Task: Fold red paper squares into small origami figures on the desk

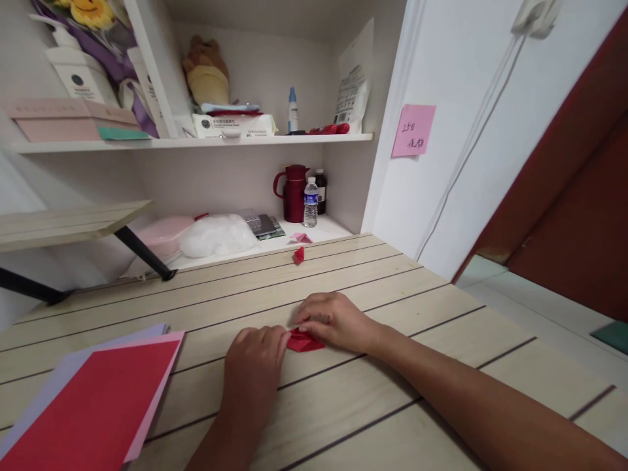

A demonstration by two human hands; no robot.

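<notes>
A small folded piece of red paper (307, 341) lies on the striped wooden table between my two hands. My left hand (258, 356) is closed, its thumb and fingertips pinching the paper's left edge. From the right, my right hand (333, 320) grips the paper's upper right part between thumb and curled fingers. The paper's far side is partly hidden behind my fingers. Farther back on the table sits a small red folded paper piece (299, 255), apart from both hands.
Red, pink and lilac paper sheets (98, 399) lie stacked at the left. A small raised stand (73, 219) with black legs is behind them. Along the back, a shelf holds a dark red jug (295, 193), a water bottle (311, 204) and a pink folded paper (301, 238).
</notes>
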